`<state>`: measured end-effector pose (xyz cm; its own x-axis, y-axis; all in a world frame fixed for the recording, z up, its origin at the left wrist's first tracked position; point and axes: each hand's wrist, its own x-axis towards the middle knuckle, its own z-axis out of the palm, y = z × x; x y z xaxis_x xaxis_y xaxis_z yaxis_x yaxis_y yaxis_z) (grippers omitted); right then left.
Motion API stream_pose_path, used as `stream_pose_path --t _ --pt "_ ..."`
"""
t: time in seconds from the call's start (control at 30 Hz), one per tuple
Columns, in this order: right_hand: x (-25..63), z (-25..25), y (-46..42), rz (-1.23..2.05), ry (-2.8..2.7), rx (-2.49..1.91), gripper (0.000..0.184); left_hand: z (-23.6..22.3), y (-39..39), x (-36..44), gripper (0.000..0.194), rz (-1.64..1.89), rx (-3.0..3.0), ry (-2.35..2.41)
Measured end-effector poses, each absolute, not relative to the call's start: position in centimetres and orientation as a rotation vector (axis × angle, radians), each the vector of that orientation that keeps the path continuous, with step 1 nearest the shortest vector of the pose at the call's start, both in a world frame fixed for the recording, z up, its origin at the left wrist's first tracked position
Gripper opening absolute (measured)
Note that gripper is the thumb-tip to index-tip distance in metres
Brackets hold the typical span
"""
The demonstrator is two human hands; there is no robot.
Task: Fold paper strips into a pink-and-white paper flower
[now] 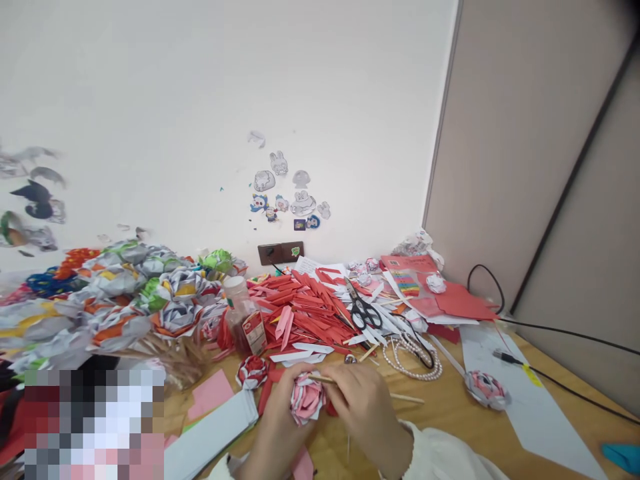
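Evidently, both hands [327, 410] close together.

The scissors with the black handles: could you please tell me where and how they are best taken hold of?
I would grip the scissors by their black loops, probably from the near side: the loops face the person, while the blades point away towards the wall.

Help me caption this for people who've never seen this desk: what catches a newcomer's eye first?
Probably the bright heap of red paper strips near the centre. Next, the large cluster of multicoloured paper flowers on the left. Then the pink-and-white paper rose in the left hand, at the front.
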<state>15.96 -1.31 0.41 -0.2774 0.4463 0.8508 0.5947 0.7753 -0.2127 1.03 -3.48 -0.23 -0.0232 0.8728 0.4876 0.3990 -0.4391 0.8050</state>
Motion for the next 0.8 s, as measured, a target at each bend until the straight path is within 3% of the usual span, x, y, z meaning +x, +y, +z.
stream_pose_path --t 0.27,0.53,0.8 --pt "15.6 -0.3 -1.4 -0.433 -2.022 -0.750 0.032 -0.7 -3.4 0.8 0.040 1.445 1.817 1.341" --pt "17.0 1.2 -1.2 0.203 -1.730 -0.914 0.028 -0.4 -2.6 0.7 0.047 1.490 1.695 1.280" --pt "16.0 0.4 -0.3 0.433 -1.692 -0.950 0.016 -2.6 -1.9 0.6 0.051 1.628 1.449 1.141"
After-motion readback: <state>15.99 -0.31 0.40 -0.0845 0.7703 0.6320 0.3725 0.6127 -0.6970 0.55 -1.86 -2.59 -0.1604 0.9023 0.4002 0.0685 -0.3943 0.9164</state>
